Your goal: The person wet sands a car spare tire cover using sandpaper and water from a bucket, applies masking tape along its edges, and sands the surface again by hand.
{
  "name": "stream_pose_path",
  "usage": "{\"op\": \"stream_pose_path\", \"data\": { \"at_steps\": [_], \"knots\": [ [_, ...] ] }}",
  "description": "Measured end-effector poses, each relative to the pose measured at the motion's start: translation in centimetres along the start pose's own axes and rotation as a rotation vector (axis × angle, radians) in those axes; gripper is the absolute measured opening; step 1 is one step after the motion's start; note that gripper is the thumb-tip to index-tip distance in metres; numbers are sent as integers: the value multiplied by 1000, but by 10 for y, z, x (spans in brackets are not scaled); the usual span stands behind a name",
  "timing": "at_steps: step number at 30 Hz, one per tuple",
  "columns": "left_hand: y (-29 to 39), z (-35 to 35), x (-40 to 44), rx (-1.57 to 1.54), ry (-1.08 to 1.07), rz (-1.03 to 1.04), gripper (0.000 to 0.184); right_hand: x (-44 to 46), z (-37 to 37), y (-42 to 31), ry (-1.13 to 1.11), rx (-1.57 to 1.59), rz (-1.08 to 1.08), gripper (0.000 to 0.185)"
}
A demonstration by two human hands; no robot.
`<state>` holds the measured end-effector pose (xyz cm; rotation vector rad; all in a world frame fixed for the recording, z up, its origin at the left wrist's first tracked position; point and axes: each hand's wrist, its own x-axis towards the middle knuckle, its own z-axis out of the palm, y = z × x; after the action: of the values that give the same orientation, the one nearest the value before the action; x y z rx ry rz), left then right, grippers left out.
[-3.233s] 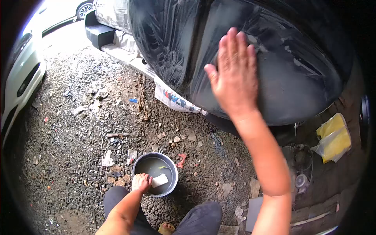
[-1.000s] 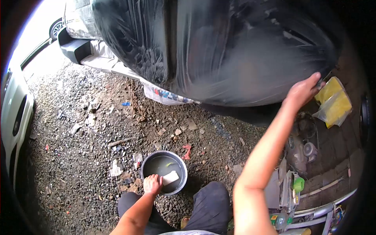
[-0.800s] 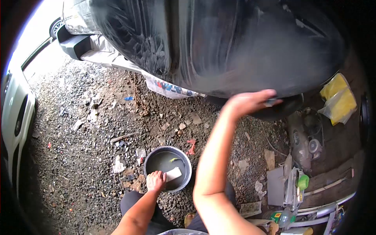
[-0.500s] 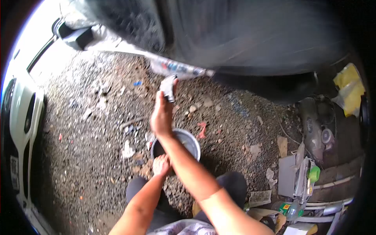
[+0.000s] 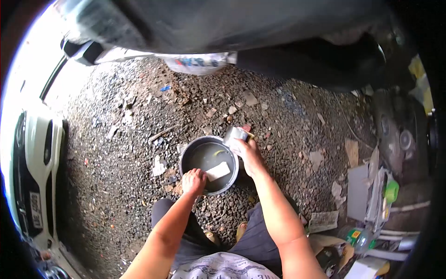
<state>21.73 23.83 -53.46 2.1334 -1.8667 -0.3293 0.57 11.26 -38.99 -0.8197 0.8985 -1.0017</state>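
A round grey bucket (image 5: 185, 156) of cloudy water stands on the gravel between my knees. My left hand (image 5: 193, 182) is curled over its near left rim. A white rectangular piece (image 5: 218, 171) lies in the bucket close to my left fingertips; whether they touch it I cannot tell. At the bucket's right rim, my right hand (image 5: 250, 156) grips a grey, block-like piece (image 5: 236, 135) with a pale yellowish edge. A small yellow-green strip (image 5: 219, 152) shows in the water. Above, a large dark car panel (image 5: 200, 28) spans the view, blurred.
A white car front (image 5: 39, 153) stands at the left. At the right are a power tool (image 5: 395, 128), a plastic bottle (image 5: 357, 237), a green-capped container (image 5: 391, 190) and cardboard (image 5: 351, 152). Paper scraps and a stick (image 5: 162, 133) litter the gravel.
My right hand has come down from beyond the bucket to its right rim, still with the grey piece. The view has shifted, and the bucket's inside now shows. My left hand stays at the rim.
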Motion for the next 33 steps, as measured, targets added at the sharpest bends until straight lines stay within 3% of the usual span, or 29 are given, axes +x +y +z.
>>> {"op": "stream_pose_path", "data": {
  "at_steps": [3, 4, 6, 7, 11, 13, 14, 18, 19, 20, 22, 23, 24, 25, 28, 29, 30, 32, 33],
  "knots": [
    [4, 2, 0, 71, 63, 33, 20, -18, 11, -34, 45, 83, -22, 30],
    [-7, 15, 1, 24, -50, -40, 36, -13, 1, -27, -27, 104, 26, 30],
    [-7, 21, -1, 109, -42, -28, 43, -10, -6, -20, -62, 130, 84, 27],
    [-10, 25, 0, 193, -138, -83, 53, -7, -9, -16, -74, 34, 54, 18],
    [-1, 18, 6, 404, -375, -82, 63, 12, -25, 16, -27, 1, 121, 33],
    [5, 18, 16, 446, -552, -119, 65, 19, -24, 25, -45, -178, -34, 38],
    [7, 19, 21, 469, -640, -141, 65, 19, -26, 31, -34, -179, -1, 40],
    [-3, 62, 41, 459, -984, -102, 48, -26, -12, -49, -18, -491, -33, 40],
    [-17, 84, 35, 311, -836, -73, 40, -24, -15, -40, -5, -579, -91, 39],
    [-22, 103, 37, 446, -885, -67, 41, -19, -18, -21, 6, -667, -150, 39],
    [8, 81, 33, 361, -887, -202, 42, -9, -23, 7, -11, -773, -248, 37],
    [-11, 102, 23, 255, -670, -221, 37, -6, -26, 18, -39, -789, -283, 36],
    [-1, 87, 21, 247, -687, -206, 37, -7, -26, 23, -70, -805, -313, 36],
    [20, 57, 23, 237, -701, -193, 36, -8, -24, 17, -125, -867, -151, 38],
    [29, -1, 31, 207, -699, -142, 35, 15, -23, 62, -212, -777, -156, 40],
    [27, -16, 28, 111, -509, -109, 33, 27, -18, 84, -214, -683, -108, 43],
    [31, -35, 21, 18, -319, -76, 31, 31, -19, 81, -300, -731, 84, 48],
    [79, -102, 13, -61, -146, -90, 25, 54, -14, 130, -262, -652, 86, 52],
    [59, -102, 11, -114, 8, 36, 21, 54, -12, 138, -189, -693, 36, 58]
  ]
}}
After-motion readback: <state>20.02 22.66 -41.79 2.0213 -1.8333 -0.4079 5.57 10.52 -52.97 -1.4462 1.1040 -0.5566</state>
